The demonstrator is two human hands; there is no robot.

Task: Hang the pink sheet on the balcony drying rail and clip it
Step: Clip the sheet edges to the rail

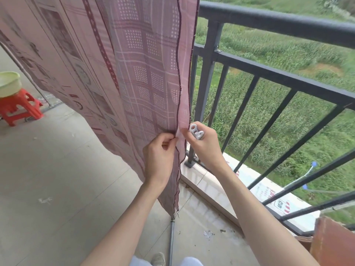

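Note:
The pink patterned sheet [119, 73] hangs down in folds from above the frame and fills the upper left. My left hand [160, 156] pinches the sheet's dark-stitched side edge at about waist height. Right beside it, my right hand [203, 145] pinches the same edge with its fingertips and also holds a white plastic clip [196, 131] in its curled fingers. The clip is not on the cloth. The rail that the sheet hangs from is out of view above.
A black metal balcony railing [269, 22] runs along the right, with green fields beyond. A metal pole [171, 240] stands by my feet. A red plastic stool [18, 107] carrying a green basin [8, 83] stands at the far left on the tiled floor.

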